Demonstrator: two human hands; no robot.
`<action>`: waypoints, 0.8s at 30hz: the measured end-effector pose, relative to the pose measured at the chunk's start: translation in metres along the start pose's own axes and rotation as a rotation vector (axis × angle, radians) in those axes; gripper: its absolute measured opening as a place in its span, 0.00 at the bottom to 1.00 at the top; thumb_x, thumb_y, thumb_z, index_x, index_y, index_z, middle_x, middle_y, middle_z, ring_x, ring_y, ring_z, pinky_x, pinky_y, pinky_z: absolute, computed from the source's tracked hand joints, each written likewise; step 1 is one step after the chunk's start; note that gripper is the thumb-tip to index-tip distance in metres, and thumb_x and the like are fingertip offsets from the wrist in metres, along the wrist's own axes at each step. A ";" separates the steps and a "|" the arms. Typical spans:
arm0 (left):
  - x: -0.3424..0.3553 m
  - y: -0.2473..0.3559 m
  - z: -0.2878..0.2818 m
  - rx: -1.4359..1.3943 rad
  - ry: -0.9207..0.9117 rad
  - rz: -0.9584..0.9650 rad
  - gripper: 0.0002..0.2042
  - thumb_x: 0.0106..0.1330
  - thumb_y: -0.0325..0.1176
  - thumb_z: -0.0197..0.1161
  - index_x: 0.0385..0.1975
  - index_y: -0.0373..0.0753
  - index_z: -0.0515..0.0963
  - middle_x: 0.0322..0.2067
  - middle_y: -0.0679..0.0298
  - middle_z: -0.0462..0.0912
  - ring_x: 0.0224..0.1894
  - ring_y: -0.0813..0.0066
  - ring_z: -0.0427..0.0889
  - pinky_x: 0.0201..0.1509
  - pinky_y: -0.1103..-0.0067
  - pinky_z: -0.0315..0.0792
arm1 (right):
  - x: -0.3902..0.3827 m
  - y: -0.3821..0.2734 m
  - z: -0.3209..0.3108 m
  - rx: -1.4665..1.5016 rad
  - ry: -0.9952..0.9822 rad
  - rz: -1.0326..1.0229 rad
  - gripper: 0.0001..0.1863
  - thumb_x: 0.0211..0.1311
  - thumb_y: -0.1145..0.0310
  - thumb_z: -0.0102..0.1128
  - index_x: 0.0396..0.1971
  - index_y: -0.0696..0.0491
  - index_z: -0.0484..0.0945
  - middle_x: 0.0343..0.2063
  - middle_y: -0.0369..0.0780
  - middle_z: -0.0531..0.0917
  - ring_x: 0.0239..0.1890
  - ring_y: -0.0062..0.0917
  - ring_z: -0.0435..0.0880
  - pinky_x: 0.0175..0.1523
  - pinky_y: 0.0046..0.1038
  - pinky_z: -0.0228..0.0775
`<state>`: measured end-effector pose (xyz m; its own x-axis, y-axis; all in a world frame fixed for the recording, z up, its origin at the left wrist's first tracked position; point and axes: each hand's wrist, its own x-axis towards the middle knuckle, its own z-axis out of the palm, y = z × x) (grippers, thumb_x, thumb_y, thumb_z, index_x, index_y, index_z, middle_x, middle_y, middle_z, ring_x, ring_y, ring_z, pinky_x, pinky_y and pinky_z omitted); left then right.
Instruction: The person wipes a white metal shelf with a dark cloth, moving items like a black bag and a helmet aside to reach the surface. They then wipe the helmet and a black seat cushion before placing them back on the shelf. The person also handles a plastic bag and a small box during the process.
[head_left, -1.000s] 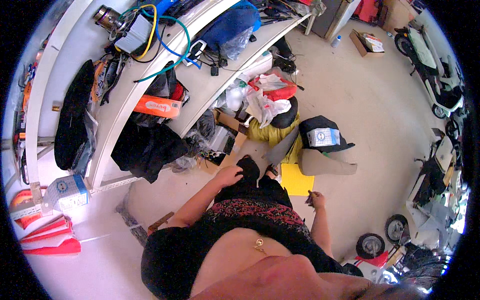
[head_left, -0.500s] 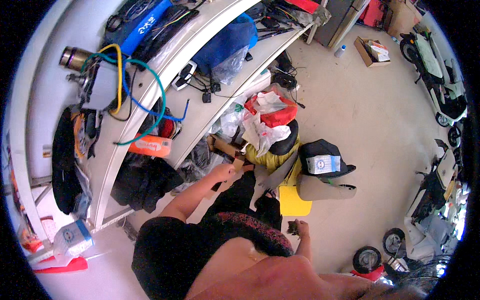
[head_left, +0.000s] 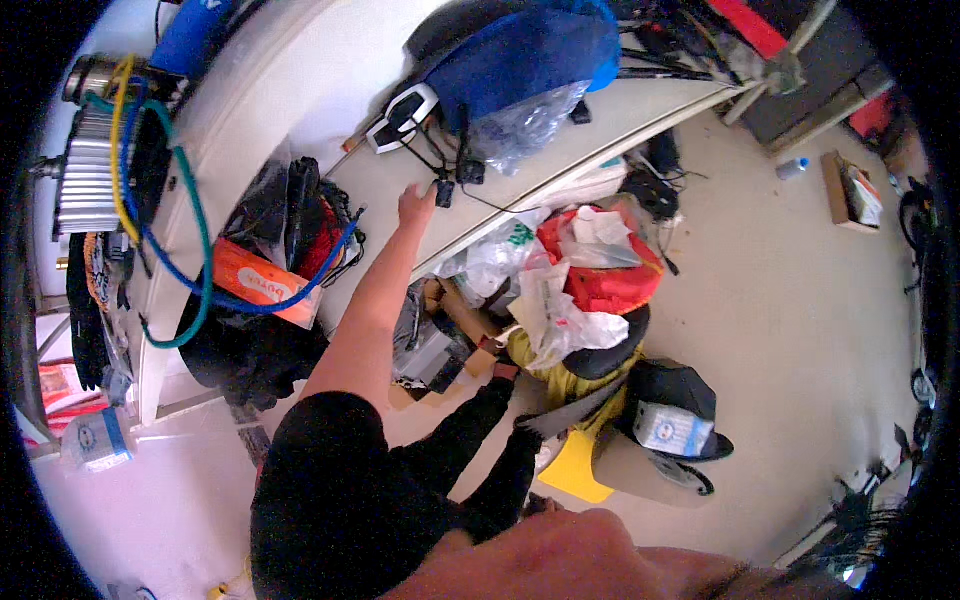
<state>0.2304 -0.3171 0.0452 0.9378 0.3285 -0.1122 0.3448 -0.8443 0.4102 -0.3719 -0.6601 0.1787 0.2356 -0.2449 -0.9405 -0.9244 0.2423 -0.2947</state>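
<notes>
My left hand point(head_left: 415, 208) is stretched over the bare white middle shelf point(head_left: 385, 225), its fingers a little apart. Just beside the fingertips lies a small black plug point(head_left: 444, 194) on a thin cable; I see nothing in the hand. Behind the plug are a white and black device point(head_left: 404, 116) with black cables and a dark blue bag point(head_left: 530, 65) with clear plastic wrap at its edge. My right hand does not show.
Below the shelf lie an open cardboard box point(head_left: 462, 300), white plastic bags point(head_left: 490, 255) and a red bag point(head_left: 610, 285). A black cap point(head_left: 675, 390) and a yellow panel point(head_left: 575, 468) are near my legs. An orange packet point(head_left: 255, 280) and coloured cables point(head_left: 190, 200) hang at left.
My left hand has risen from the cardboard box below to the shelf beside the plug. My right hand, with a dark object in it, has left the view. The view has shifted toward the shelf.
</notes>
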 end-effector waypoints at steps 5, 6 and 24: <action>0.088 0.053 0.021 -0.410 0.029 -0.234 0.38 0.45 0.60 0.59 0.51 0.35 0.67 0.50 0.42 0.65 0.54 0.48 0.63 0.57 0.66 0.59 | 0.058 0.024 0.004 0.027 0.002 -0.027 0.17 0.57 0.59 0.52 0.28 0.60 0.77 0.22 0.40 0.80 0.23 0.25 0.77 0.28 0.29 0.69; 0.089 0.071 0.027 -0.402 0.006 -0.241 0.39 0.45 0.61 0.59 0.52 0.35 0.66 0.51 0.41 0.64 0.54 0.48 0.62 0.57 0.65 0.59 | 0.063 0.027 0.005 0.034 0.022 -0.020 0.17 0.57 0.59 0.52 0.28 0.60 0.77 0.22 0.40 0.80 0.23 0.25 0.77 0.28 0.29 0.69; 0.106 -0.026 0.026 -0.474 0.377 -0.182 0.14 0.51 0.41 0.58 0.21 0.34 0.77 0.18 0.61 0.78 0.22 0.69 0.73 0.28 0.73 0.67 | 0.073 0.024 0.011 -0.058 0.081 0.004 0.16 0.59 0.61 0.50 0.29 0.61 0.77 0.25 0.42 0.81 0.26 0.23 0.77 0.32 0.26 0.69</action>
<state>0.3217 -0.2712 -0.0005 0.7574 0.6488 0.0735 0.3611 -0.5100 0.7807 -0.3738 -0.6619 0.1012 0.2093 -0.3198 -0.9241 -0.9415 0.1896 -0.2788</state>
